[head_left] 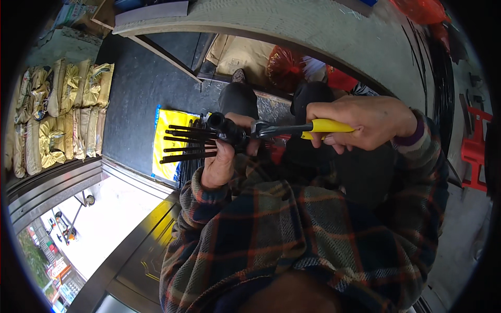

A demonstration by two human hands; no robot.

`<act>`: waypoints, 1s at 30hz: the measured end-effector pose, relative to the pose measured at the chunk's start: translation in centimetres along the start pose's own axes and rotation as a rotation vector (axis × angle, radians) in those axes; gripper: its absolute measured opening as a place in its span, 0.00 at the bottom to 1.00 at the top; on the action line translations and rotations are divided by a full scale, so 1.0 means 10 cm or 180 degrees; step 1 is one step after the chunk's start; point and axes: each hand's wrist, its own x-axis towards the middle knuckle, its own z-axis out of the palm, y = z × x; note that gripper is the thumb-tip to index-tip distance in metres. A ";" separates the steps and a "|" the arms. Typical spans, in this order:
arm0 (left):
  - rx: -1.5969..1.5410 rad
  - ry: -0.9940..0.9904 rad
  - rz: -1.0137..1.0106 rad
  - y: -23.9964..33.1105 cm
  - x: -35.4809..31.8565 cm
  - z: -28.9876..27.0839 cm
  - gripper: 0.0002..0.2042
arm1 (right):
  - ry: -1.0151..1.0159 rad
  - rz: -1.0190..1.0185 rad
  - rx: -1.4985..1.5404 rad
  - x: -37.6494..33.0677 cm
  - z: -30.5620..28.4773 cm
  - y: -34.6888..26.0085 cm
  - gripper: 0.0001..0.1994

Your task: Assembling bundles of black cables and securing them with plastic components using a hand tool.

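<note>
Bundles (65,112): wrapped in brown paper, lined up in two rows at the far left, near the doorway.
Door track (133,175): metal, running along the doorway, with bright white ground outside.
Yellow packet (163,138): flat on the dark floor (135,78), blue along its edge, partly hidden from me by the things in front of it.
Rods (182,156): thin, straight and black, several fanning out leftward from the left hand.
Left hand (222,161): clenched round the black piece, the thumb pressed on the near side.
Black piece (218,123): chunky and round, its open tube end facing up, held just in front of the person's body with the rods to its left.
Red bag (284,68): crumpled, shiny plastic, sitting under the bench (292,18), which curves across the far side.
Pliers (287,129): dark metal with yellow handles, lying crosswise, head right beside the black piece; I can't tell whether the jaws bite on it.
Right hand (368,122): fingers wrapped round the yellow handles, the back of the hand turned up, a plaid sleeve behind it.
Red stool (474,148): plastic, at the far right, well apart from the hands.
</note>
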 end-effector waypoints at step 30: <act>-0.2698 0.2278 0.1498 0.26 0.55 -0.43 0.27 | 0.2449 -0.3147 0.0726 1.04 0.86 1.03 0.28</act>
